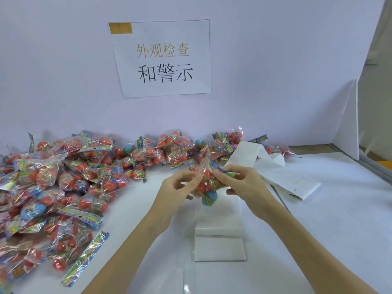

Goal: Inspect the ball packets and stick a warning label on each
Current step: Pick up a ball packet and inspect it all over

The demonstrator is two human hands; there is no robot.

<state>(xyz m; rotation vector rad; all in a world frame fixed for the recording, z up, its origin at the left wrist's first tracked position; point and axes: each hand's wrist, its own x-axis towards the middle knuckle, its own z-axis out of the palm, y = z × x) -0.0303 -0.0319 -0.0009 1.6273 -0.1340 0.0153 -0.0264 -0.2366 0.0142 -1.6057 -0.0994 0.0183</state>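
Observation:
Both hands hold one clear ball packet [206,184] above the middle of the white table [318,230]; red balls and a blue one show through its film. My left hand [177,190] pinches the packet's left edge with thumb and fingertips. My right hand [244,184] grips its colourful header end on the right. A long white label strip [218,236] lies on the table under the hands and runs back to the right [277,172].
Several ball packets are heaped along the left side [53,198] and along the back wall [180,149]. A paper sign with printed characters [162,58] hangs on the wall. A white partition [347,122] stands at the right edge.

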